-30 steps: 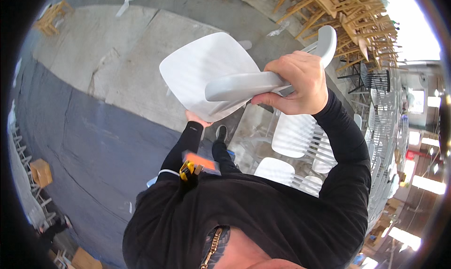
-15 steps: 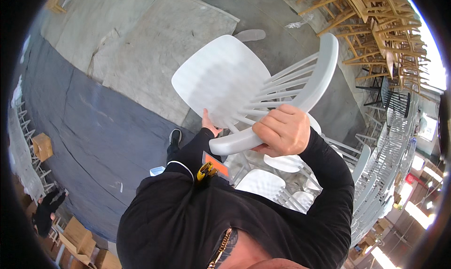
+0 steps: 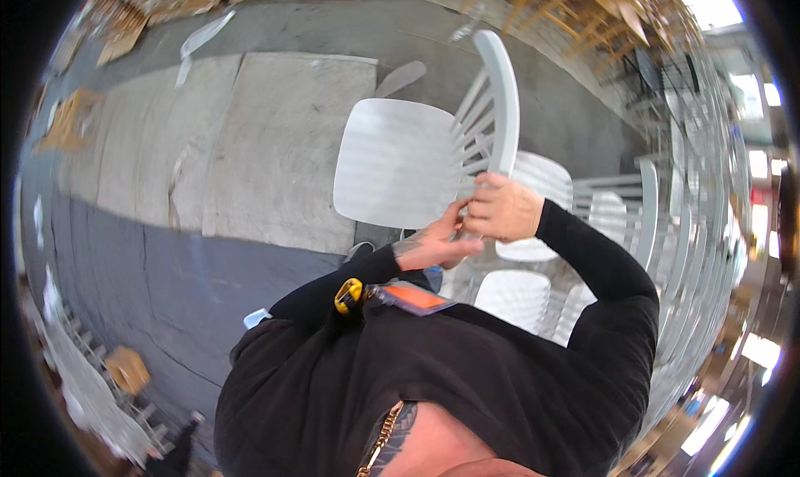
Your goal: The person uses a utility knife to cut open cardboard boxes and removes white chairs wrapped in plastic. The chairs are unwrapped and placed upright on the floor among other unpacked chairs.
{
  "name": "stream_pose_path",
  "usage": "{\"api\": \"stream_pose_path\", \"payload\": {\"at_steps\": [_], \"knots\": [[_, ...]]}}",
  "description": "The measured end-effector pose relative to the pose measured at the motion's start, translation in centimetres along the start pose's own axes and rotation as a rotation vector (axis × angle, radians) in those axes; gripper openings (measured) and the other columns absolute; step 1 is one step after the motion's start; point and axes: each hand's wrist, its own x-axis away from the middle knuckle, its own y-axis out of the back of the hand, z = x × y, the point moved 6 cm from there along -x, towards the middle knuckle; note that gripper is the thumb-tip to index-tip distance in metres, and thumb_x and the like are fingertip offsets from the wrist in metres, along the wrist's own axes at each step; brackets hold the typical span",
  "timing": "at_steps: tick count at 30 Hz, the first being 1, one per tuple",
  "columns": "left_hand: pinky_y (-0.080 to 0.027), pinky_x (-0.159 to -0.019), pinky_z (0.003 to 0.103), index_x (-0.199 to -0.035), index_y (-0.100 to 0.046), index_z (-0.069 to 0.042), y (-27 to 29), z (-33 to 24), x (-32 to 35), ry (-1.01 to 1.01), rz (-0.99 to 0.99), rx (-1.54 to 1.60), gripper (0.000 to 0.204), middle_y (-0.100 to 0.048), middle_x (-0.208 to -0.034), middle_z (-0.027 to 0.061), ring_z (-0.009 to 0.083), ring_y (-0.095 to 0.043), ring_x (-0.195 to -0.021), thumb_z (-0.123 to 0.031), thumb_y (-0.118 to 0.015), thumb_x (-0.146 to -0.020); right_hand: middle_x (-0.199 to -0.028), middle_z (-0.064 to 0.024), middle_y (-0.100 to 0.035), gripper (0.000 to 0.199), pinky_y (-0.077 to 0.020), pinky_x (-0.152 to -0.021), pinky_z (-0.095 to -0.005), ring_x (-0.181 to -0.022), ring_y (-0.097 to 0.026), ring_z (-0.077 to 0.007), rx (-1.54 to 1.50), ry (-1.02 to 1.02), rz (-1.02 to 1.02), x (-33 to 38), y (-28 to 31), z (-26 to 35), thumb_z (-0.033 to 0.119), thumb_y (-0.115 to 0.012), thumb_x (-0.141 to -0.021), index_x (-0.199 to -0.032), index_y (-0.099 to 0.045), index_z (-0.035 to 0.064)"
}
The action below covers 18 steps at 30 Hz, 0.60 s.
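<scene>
A white chair (image 3: 398, 162) with a rounded seat and spindle back is in front of me, its curved top rail (image 3: 503, 102) running away from my hands. My right hand (image 3: 507, 209) has its fingers curled over the near end of that rail. Just left of it is my left hand (image 3: 429, 244), thumb and fingers apart, close to my right fingertips. My hands hide the rail's near end, and whether the left touches it is unclear. The chair's legs are hidden under the seat.
More white chairs (image 3: 515, 298) stand close by on my right, with rows of them beyond. Wooden chairs (image 3: 575, 10) are stacked at the far right. Grey-brown sheeting (image 3: 292, 144) and a dark blue mat (image 3: 175, 269) cover the floor. A cardboard box (image 3: 127, 370) sits at left.
The chair has turned so its back stands more upright in view. My left hand has left the seat's underside and come beside my right hand, which stays at the rail's near end.
</scene>
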Motion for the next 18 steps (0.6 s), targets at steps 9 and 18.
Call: {"api": "stream_pose_path", "payload": {"at_steps": [9,18], "knots": [[-0.043,-0.099,0.040,-0.146,-0.001,0.001,-5.4,3.4,-2.3,0.038,0.007,-0.441,0.106,-0.047,-0.129,0.0296,0.0404,-0.051,-0.120,-0.026,-0.071,-0.072,-0.148,-0.0108,-0.033,0.057,-0.0286,-0.111,-0.0485,-0.137,-0.031,-0.0362,0.010,-1.059,-0.130,5.8,-0.9,6.6,0.003,-0.069,-0.064,-0.118,-0.060,0.0168],[-0.047,-0.093,0.042,-0.133,-0.033,0.003,-12.2,8.8,-5.2,-0.056,-0.092,-0.366,0.070,-0.054,-0.122,0.0241,0.0363,-0.056,-0.113,-0.026,-0.068,-0.078,-0.156,-0.0159,-0.022,0.056,-0.0286,-0.112,-0.0387,-0.144,-0.023,-0.0300,-0.602,-1.424,-1.075,12.9,-8.6,12.3,0.001,-0.052,-0.080,-0.135,-0.050,0.0100]]}}
